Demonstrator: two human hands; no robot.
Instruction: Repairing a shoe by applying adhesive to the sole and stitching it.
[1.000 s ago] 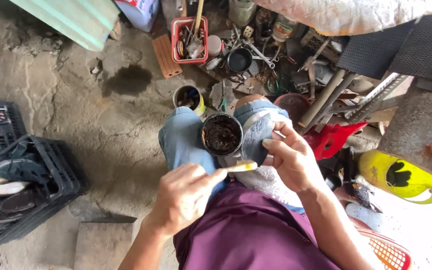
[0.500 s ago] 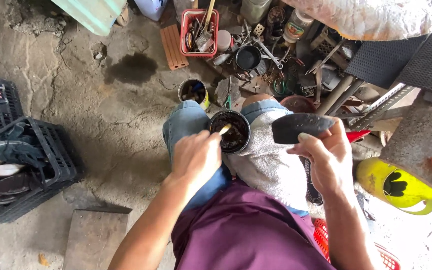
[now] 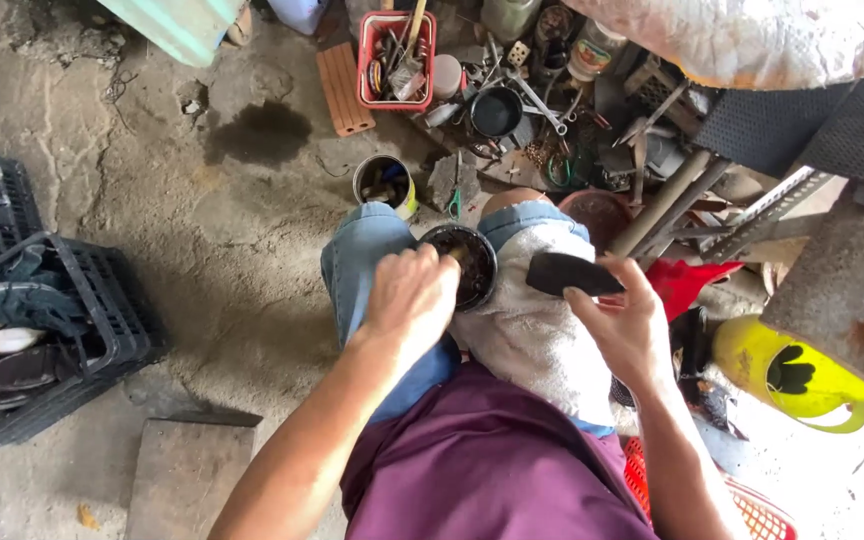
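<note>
Seated person, dark round tin propped between the knees, left hand curled over its near rim, fingers dipped inside, right hand clamped on a flat black block above a pale towel across the right thigh, open can on the concrete floor beyond.

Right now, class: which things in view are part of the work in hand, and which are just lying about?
In use:
left hand
dark round tin between the knees
right hand
black flat piece
white towel on the lap

Lying about:
red basket
open can
black crate
yellow container
</note>
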